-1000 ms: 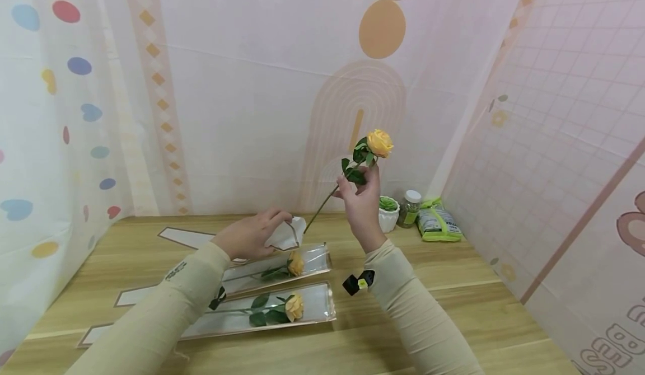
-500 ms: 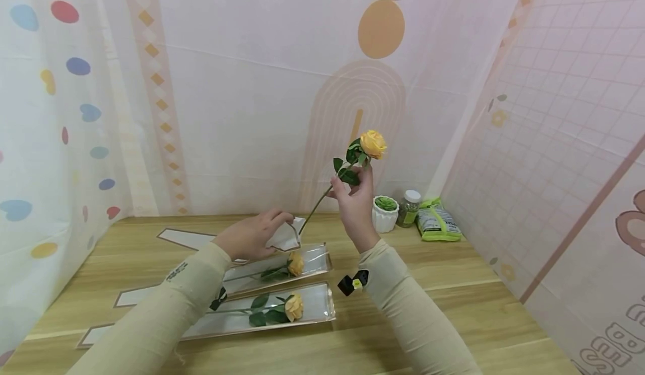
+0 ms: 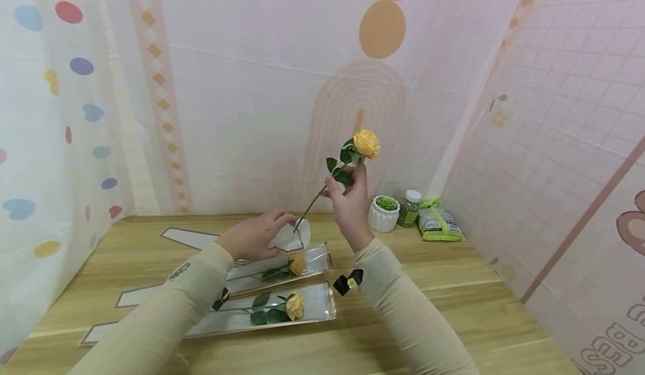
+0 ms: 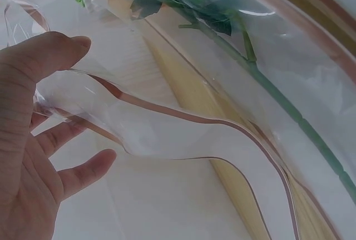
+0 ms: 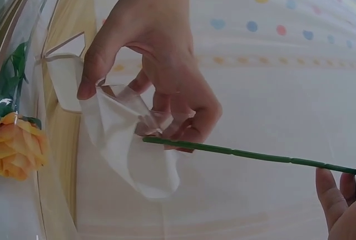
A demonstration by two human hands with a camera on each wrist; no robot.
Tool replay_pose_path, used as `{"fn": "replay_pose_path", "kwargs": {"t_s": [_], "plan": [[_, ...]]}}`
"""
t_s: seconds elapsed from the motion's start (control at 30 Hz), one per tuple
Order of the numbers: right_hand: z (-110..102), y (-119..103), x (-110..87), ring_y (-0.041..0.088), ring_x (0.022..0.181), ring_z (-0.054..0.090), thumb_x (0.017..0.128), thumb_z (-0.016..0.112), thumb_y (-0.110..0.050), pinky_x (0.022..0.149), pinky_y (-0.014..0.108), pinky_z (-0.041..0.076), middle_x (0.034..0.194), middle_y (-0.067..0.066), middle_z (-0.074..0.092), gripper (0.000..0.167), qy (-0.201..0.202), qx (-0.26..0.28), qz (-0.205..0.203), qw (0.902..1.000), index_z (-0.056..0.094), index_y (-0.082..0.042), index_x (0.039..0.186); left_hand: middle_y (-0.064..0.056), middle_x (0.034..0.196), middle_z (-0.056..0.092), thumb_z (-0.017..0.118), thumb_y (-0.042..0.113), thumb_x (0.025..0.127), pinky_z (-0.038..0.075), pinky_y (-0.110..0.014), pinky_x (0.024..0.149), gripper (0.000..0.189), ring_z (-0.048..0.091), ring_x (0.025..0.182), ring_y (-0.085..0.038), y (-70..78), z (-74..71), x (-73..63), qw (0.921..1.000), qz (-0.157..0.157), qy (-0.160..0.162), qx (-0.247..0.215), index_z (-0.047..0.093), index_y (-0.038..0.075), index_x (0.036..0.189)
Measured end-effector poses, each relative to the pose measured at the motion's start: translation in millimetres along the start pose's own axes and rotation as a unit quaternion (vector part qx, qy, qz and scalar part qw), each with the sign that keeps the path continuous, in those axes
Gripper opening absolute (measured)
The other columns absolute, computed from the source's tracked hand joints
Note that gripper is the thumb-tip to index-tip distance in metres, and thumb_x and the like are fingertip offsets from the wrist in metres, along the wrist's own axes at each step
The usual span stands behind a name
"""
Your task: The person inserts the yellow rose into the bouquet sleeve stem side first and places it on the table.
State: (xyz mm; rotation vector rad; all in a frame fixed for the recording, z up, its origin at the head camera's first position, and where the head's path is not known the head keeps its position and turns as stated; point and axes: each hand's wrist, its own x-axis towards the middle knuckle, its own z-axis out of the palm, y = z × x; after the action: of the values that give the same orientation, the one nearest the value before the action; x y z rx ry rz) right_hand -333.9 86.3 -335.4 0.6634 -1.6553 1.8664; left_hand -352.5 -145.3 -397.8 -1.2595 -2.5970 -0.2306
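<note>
In the head view my right hand (image 3: 350, 204) pinches the stem of a yellow artificial rose (image 3: 366, 143), its bloom up and its stem slanting down to the left. My left hand (image 3: 257, 235) holds a white and clear flower sleeve (image 3: 292, 240) with a brown-gold edge, its mouth spread. The right wrist view shows the green stem's (image 5: 261, 155) lower tip at the sleeve's mouth, near the left fingers; how far inside it sits I cannot tell. Two more yellow roses, a farther one (image 3: 296, 263) and a nearer one (image 3: 294, 306), lie in sleeves on the table.
Behind my right hand stand a succulent in a white pot (image 3: 384, 215), a jar with a white lid (image 3: 410, 209) and a green packet (image 3: 438, 221). All rest on a wood-grain table (image 3: 494, 313). Patterned curtains (image 3: 242, 101) close off the back and sides.
My right hand has moved left with the rose, bringing the stem's tip from beside the sleeve to its mouth. The left hand stays nearly in place; the sleeve's mouth is spread wider.
</note>
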Motion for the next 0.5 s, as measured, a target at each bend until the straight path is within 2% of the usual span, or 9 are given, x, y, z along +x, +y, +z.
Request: {"fn": "replay_pose_path", "kwargs": {"t_s": [0.1,0.23,0.37,0.5], "plan": [[1.5,0.9,-1.0,0.022,0.107,0.061,0.099,0.061,0.000,0.075,0.037,0.061,0.120,0.013,0.049,0.059,-0.005,0.000,0.007,1.0000,0.031,-0.010,0.149,-0.011,0.133,0.052,0.080,0.014,0.080,0.054,-0.043,0.094,0.070,0.059,0.116,-0.026,0.5,-1.3,0.5,1.0000,-0.001,-0.001,-0.002,0.046,0.009,0.141],[1.2,5.2,-2.8,0.022,0.109,0.060,0.099,0.061,0.001,0.075,0.036,0.061,0.121,0.014,0.049,0.058,-0.014,-0.016,0.013,0.9997,0.032,-0.006,0.148,-0.009,0.133,0.052,0.080,0.013,0.080,0.055,-0.041,0.093,0.070,0.060,0.115,-0.025,0.0,-2.0,0.6,1.0000,-0.001,-0.001,-0.005,0.045,0.008,0.141],[-0.9,10.0,-4.8,0.029,0.110,0.061,0.098,0.062,0.000,0.074,0.036,0.061,0.120,0.013,0.050,0.056,-0.029,-0.032,0.013,0.9990,0.033,-0.005,0.146,-0.008,0.132,0.052,0.081,0.014,0.080,0.055,-0.041,0.093,0.069,0.060,0.115,-0.025,0.0,-3.2,-1.5,1.0000,-0.004,0.001,-0.009,0.045,0.009,0.140],[-0.5,12.5,-6.3,0.036,0.106,0.060,0.099,0.060,0.001,0.076,0.045,0.061,0.116,0.010,0.051,0.052,-0.035,-0.035,0.021,0.9986,0.034,-0.003,0.144,-0.008,0.132,0.051,0.080,0.014,0.081,0.055,-0.041,0.091,0.069,0.060,0.114,-0.025,1.0,-4.7,-4.1,0.9999,-0.013,0.001,-0.011,0.045,0.010,0.139]]}}
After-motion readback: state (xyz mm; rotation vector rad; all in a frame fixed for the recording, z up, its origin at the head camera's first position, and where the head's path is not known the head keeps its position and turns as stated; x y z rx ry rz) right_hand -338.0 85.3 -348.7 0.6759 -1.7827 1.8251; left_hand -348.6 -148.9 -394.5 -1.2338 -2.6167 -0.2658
